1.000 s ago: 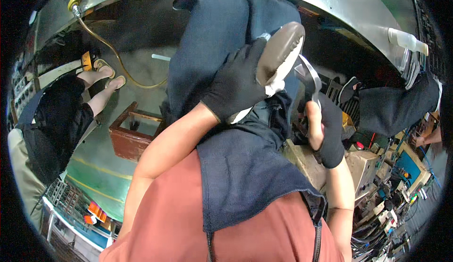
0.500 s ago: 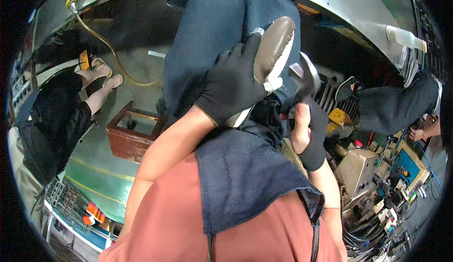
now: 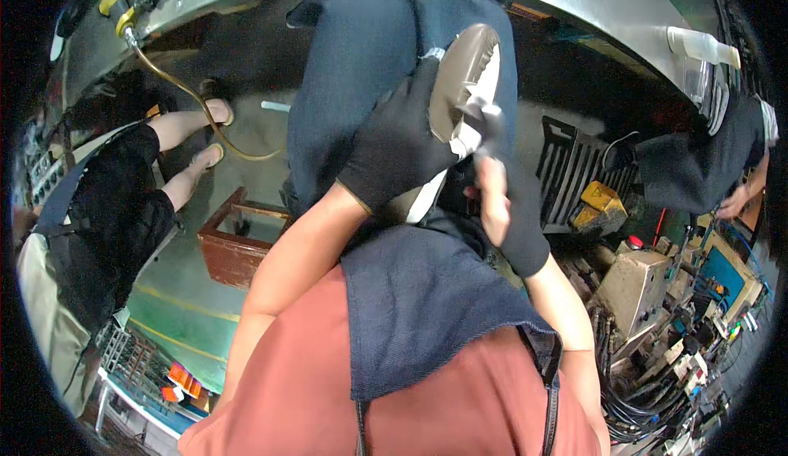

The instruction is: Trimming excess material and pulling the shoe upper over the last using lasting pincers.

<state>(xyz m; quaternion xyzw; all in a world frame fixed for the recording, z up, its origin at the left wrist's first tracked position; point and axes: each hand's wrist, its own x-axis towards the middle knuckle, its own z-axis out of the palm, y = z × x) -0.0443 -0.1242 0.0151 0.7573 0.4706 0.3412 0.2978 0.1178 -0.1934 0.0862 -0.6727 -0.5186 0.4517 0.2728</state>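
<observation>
A brown shoe (image 3: 461, 74) with a pale underside edge rests tilted over my lap, its rounded toe pointing away from me. My left hand (image 3: 398, 140), in a black glove with bare fingertips, is closed around the shoe's left side. White material (image 3: 465, 137) bunches at the shoe's near end. Fingers curled, my right hand (image 3: 517, 210) grips a metal hand tool (image 3: 491, 123) whose head is at the shoe's right edge. Motion blurs the tool, so its exact kind and any contact cannot be made out. The right glove is black too, with a bare thumb.
A metal bench edge (image 3: 574, 0) curves across the far side, with a yellow-black air tool (image 3: 123, 9) and its hose at left. A brown wooden stool (image 3: 234, 251) stands left. Machinery (image 3: 636, 292) crowds the right. People sit at left (image 3: 98, 201) and right (image 3: 698, 152).
My right hand has swung left and inward, bringing the metal tool from beside the shoe to its edge. The shoe in my left hand has shifted slightly left.
</observation>
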